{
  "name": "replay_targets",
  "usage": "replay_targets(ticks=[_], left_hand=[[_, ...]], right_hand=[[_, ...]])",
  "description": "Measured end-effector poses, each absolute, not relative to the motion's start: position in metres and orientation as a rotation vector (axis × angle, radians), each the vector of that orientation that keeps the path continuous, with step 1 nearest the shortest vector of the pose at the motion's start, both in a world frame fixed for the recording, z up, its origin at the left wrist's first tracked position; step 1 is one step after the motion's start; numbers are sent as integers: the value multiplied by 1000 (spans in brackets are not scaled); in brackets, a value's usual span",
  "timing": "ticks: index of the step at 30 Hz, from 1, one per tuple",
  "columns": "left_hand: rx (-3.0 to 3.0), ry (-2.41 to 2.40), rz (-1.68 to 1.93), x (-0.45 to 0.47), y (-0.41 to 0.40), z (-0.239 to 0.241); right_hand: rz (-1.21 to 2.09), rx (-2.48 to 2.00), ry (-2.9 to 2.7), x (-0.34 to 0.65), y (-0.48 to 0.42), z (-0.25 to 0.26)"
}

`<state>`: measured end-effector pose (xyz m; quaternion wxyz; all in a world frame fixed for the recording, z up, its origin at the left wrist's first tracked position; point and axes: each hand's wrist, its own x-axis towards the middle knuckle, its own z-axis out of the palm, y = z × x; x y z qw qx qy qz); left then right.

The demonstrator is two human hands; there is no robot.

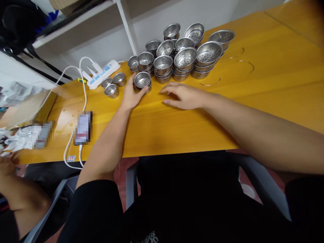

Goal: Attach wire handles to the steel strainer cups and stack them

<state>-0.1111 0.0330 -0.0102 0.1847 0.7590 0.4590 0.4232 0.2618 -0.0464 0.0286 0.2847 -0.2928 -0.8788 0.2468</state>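
My left hand point(132, 94) is curled round a small stack of perforated metal cups point(142, 81), thumb at the front and fingers along the left side. The stack rests on the wooden table or just over it; I cannot tell which. Just to the right, my right hand point(181, 95) hovers low with thumb and fingers apart, holding nothing. Behind both hands stand several stacks of larger perforated metal cups point(185, 59), shiny and round, with wide rims. Three small loose cups point(111, 90) sit left of my left hand.
A white power strip point(103, 75) with plugged cables lies at the back left. A phone point(83, 129) on a white cable is nearer the front edge. Thin curved wires point(211, 83) lie on the table point(273, 67) at right. Another person's arm point(22, 199) shows at lower left.
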Motion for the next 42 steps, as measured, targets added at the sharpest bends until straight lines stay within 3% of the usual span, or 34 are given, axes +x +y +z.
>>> replay_targets(ticks=[7,16,25,42], left_hand=[[2138,1307,1169,-116,23,-4],[2173,1764,1102,-158,18,32],[2322,1989,959,-130,3,43],[2252,2035,922,-126,-9,51]], right_hand=[[648,-801,-2376,263,-48,30],[624,-867,-2459,263,-54,41],[652,-911,-2454,262,-54,43],[500,-933,-2589,266,-59,57]])
